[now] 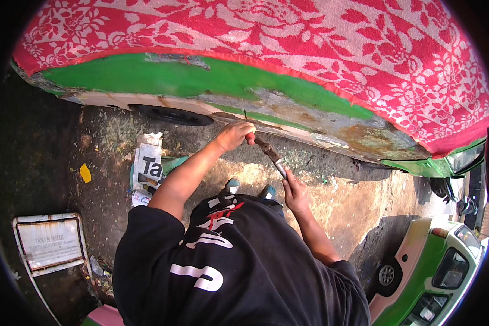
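My left hand [236, 136] is closed, held close to the lower side of a green and cream vehicle [163, 81]. A thin dark rod [245, 115] sticks out above its fingers toward the body panel. My right hand [295, 191] grips the lower end of a hammer-like tool [280, 167], with a shiny tube-like shaft and a rough brown upper part. That brown end reaches up beside my left fingers; whether it touches them or the rod, I cannot tell. Bare, scraped patches [304, 111] mark the panel above my hands.
A red and pink floral cloth [255, 27] covers the vehicle's top. Printed sheets [146, 163] lie on the ground to the left, near a yellow scrap [85, 173]. A framed sign [51, 244] stands at lower left. Another green and white vehicle [434, 271] is parked at lower right.
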`<state>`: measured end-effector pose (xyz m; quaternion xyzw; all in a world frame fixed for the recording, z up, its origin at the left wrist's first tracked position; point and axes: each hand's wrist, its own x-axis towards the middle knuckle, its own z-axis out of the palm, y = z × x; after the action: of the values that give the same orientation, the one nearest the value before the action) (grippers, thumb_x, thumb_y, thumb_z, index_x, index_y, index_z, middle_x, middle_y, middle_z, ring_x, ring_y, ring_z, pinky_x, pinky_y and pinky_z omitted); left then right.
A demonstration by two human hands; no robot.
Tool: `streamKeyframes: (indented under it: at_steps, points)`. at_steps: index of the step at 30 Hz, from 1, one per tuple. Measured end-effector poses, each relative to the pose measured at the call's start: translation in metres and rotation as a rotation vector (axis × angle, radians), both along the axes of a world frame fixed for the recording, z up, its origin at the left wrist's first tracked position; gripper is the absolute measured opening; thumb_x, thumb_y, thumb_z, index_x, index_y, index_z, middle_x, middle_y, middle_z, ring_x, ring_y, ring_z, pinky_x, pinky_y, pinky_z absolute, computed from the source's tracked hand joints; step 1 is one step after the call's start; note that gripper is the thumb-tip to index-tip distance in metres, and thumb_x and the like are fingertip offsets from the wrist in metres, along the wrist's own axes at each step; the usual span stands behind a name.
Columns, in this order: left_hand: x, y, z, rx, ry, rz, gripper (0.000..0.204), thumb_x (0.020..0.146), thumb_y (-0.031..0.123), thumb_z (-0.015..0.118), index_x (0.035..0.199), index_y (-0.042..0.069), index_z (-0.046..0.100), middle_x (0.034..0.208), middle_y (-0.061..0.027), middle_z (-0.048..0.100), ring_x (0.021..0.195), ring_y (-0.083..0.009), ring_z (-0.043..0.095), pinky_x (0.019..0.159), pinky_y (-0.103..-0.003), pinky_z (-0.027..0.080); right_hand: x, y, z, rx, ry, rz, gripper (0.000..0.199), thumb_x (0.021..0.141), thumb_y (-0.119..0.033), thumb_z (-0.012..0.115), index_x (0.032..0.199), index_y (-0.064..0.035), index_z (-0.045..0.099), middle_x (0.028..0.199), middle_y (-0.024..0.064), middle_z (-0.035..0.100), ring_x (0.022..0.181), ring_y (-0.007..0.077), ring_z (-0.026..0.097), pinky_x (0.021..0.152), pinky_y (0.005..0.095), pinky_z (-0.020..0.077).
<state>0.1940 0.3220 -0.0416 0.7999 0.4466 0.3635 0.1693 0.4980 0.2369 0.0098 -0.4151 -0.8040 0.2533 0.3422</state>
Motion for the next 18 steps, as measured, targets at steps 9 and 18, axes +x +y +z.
streamKeyframes:
  at_steps: [9, 18]
  points:
    - [-0.005, -0.001, -0.017, 0.026, -0.002, 0.084, 0.028, 0.077, -0.005, 0.061, 0.102, 0.008, 0.057, 0.100, -0.0106, 0.064, 0.094, -0.0336, 0.063, 0.078, -0.040, 0.051, -0.010, 0.009, -0.005, 0.057, -0.163, 0.033, 0.042, 0.085, -0.014, 0.067, 0.126, -0.0139, 0.061, 0.066, 0.0081, 0.056, 0.054, 0.0260, 0.058, 0.050, 0.0378, 0.0476]
    - [-0.004, -0.004, 0.002, 0.037, -0.003, 0.053, 0.032, 0.071, -0.006, 0.062, 0.099, 0.008, 0.055, 0.097, -0.0083, 0.064, 0.090, -0.0334, 0.063, 0.075, -0.041, 0.051, 0.002, 0.005, -0.002, -0.074, -0.150, 0.040, 0.040, 0.088, -0.008, 0.063, 0.127, -0.0051, 0.058, 0.087, 0.0172, 0.066, 0.067, 0.0299, 0.064, 0.060, 0.0357, 0.0505]
